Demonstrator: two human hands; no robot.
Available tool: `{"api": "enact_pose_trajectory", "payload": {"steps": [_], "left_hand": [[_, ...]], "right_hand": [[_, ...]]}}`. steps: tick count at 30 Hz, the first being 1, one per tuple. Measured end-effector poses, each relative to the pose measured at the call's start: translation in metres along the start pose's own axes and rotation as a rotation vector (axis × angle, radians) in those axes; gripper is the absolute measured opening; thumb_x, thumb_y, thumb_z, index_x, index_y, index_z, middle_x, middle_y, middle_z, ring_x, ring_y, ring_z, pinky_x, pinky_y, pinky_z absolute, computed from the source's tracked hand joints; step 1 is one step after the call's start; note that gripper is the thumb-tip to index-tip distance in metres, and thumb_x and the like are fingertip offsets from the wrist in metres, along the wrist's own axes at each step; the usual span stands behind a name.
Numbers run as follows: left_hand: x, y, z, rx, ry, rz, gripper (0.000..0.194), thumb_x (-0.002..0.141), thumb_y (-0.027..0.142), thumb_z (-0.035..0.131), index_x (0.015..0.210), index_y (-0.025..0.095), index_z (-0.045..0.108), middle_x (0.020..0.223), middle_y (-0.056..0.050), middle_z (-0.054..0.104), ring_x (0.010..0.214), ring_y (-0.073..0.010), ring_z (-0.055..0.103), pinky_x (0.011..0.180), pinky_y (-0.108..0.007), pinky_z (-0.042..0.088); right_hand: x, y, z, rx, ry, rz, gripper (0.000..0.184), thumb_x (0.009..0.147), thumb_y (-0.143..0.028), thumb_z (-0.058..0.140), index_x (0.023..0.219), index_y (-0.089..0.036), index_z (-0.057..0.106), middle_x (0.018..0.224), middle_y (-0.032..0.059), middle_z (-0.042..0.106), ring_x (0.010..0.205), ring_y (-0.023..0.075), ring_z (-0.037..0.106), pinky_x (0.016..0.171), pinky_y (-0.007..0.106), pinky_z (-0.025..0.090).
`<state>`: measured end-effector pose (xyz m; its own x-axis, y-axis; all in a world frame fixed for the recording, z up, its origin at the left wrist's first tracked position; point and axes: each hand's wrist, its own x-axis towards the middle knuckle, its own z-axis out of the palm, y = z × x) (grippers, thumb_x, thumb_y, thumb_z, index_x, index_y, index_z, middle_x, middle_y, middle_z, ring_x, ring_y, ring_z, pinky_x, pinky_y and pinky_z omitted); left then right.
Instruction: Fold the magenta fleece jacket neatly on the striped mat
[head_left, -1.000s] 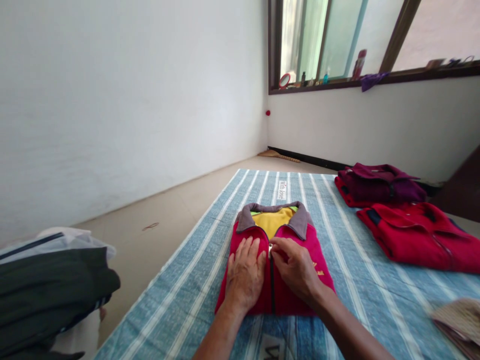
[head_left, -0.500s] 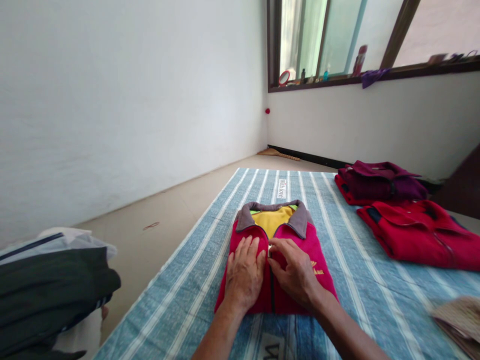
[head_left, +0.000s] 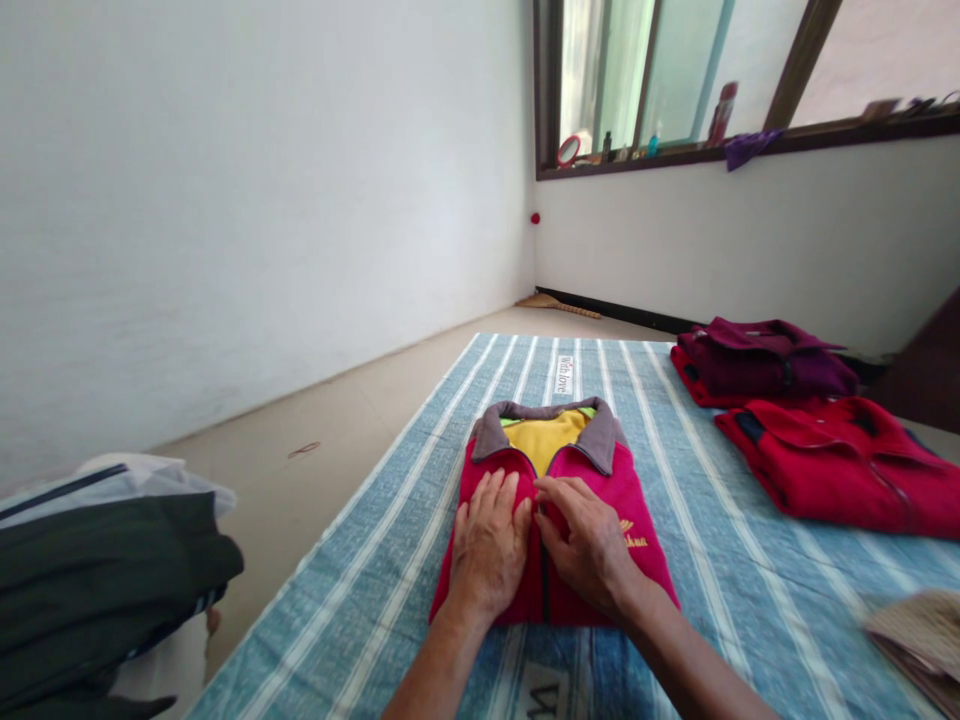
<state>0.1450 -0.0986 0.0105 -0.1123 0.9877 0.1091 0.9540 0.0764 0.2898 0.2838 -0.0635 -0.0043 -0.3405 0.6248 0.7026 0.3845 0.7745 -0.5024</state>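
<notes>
We're facing a white wall point(head_left: 262, 200) and a window point(head_left: 600, 80), with a purple cloth point(head_left: 746, 148) hanging on its sill. A soft broom point(head_left: 559, 307) lies on the floor along the far wall. On the floor is a blue-striped mattress point(head_left: 375, 570).

Far right on the mattress: a folded maroon garment point(head_left: 757, 360) on a red layer, beside a folded red jacket point(head_left: 840, 470). A tan cloth point(head_left: 919, 630) sits at the lower right corner. Off the left edge, dark green clothing point(head_left: 97, 590) sits on a white bag point(head_left: 97, 490).

The folded red zip jacket point(head_left: 546, 600) is mid-mattress, collar away from us. It has a grey collar point(head_left: 600, 445), yellow lining point(head_left: 544, 438) and gold embroidery point(head_left: 634, 535).

Our left hand point(head_left: 489, 545) lies flat on the jacket left of the zip, fingers nearly together, gripping nothing. Our right hand point(head_left: 583, 545) is curled at the zip top, fingertips point(head_left: 544, 497) on the placket. We can't tell if they hold the zip pull.
</notes>
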Motion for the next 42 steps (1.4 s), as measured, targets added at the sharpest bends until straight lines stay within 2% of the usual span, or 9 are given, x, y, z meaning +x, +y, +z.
{"api": "enact_pose_trajectory", "payload": {"steps": [7, 10, 16, 28, 33, 36, 39, 42], "left_hand": [[0.001, 0.000, 0.001, -0.008, 0.034, 0.004, 0.045, 0.098, 0.033, 0.033, 0.137, 0.017, 0.047, 0.145, -0.012, 0.045, 0.137, -0.0267, 0.036, 0.109, -0.052, 0.033], [0.001, -0.001, 0.003, -0.004, 0.050, 0.009, 0.044, 0.098, 0.033, 0.034, 0.136, 0.018, 0.049, 0.144, -0.012, 0.047, 0.136, -0.0269, 0.037, 0.108, -0.051, 0.035], [0.003, -0.004, 0.006, -0.002, 0.057, 0.021, 0.044, 0.097, 0.033, 0.035, 0.137, 0.017, 0.048, 0.144, -0.012, 0.047, 0.136, -0.0273, 0.038, 0.109, -0.051, 0.034], [0.005, -0.011, 0.011, 0.022, 0.074, 0.053, 0.046, 0.097, 0.033, 0.033, 0.137, 0.014, 0.047, 0.144, -0.014, 0.046, 0.137, -0.0271, 0.037, 0.109, -0.051, 0.034], [0.007, -0.015, 0.013, 0.010, 0.089, 0.049, 0.044, 0.096, 0.031, 0.035, 0.135, 0.015, 0.050, 0.143, -0.014, 0.048, 0.136, -0.0267, 0.039, 0.108, -0.051, 0.035], [0.013, -0.018, 0.006, -0.014, 0.092, 0.086, 0.041, 0.093, 0.028, 0.041, 0.130, 0.015, 0.054, 0.138, -0.014, 0.054, 0.131, -0.0259, 0.045, 0.107, -0.048, 0.039], [0.027, -0.011, -0.010, -0.059, 0.165, 0.151, 0.039, 0.085, 0.018, 0.046, 0.120, 0.015, 0.060, 0.130, -0.014, 0.060, 0.124, -0.0248, 0.053, 0.106, -0.043, 0.041], [0.045, 0.006, -0.027, -0.218, 0.173, 0.273, 0.042, 0.077, 0.007, 0.042, 0.111, 0.014, 0.065, 0.117, -0.013, 0.067, 0.112, -0.0225, 0.062, 0.101, -0.038, 0.046]], "right_hand": [[-0.002, 0.000, 0.000, -0.012, -0.009, 0.030, 0.041, 0.082, -0.012, 0.053, 0.123, -0.018, 0.053, 0.105, 0.0093, 0.067, 0.096, 0.0231, 0.062, 0.084, 0.038, 0.054], [-0.001, 0.000, -0.001, -0.028, -0.033, 0.005, 0.035, 0.084, -0.012, 0.051, 0.118, -0.018, 0.056, 0.105, 0.0095, 0.067, 0.098, 0.0233, 0.061, 0.085, 0.037, 0.053], [0.003, -0.004, -0.003, -0.040, -0.078, 0.023, 0.023, 0.086, -0.012, 0.048, 0.104, -0.018, 0.060, 0.094, 0.0088, 0.067, 0.087, 0.0218, 0.061, 0.077, 0.035, 0.053], [0.002, -0.004, 0.001, -0.080, -0.078, -0.050, 0.019, 0.090, -0.012, 0.044, 0.099, -0.020, 0.058, 0.092, 0.0073, 0.067, 0.087, 0.0214, 0.060, 0.078, 0.035, 0.051], [0.002, -0.005, 0.001, -0.081, -0.075, -0.035, 0.017, 0.088, -0.011, 0.046, 0.093, -0.021, 0.059, 0.089, 0.0066, 0.067, 0.082, 0.0199, 0.060, 0.075, 0.033, 0.050], [0.002, -0.006, 0.001, -0.077, -0.080, -0.029, 0.017, 0.089, -0.011, 0.045, 0.094, -0.020, 0.059, 0.088, 0.0062, 0.067, 0.081, 0.0196, 0.061, 0.074, 0.032, 0.050], [0.002, -0.005, 0.003, -0.068, -0.087, -0.037, 0.021, 0.090, -0.011, 0.042, 0.098, -0.020, 0.059, 0.093, 0.0072, 0.068, 0.085, 0.0206, 0.063, 0.077, 0.034, 0.052], [-0.001, -0.002, 0.007, -0.055, -0.037, 0.002, 0.033, 0.088, -0.011, 0.044, 0.119, -0.018, 0.053, 0.098, 0.0099, 0.068, 0.087, 0.0231, 0.064, 0.076, 0.037, 0.054]]}}
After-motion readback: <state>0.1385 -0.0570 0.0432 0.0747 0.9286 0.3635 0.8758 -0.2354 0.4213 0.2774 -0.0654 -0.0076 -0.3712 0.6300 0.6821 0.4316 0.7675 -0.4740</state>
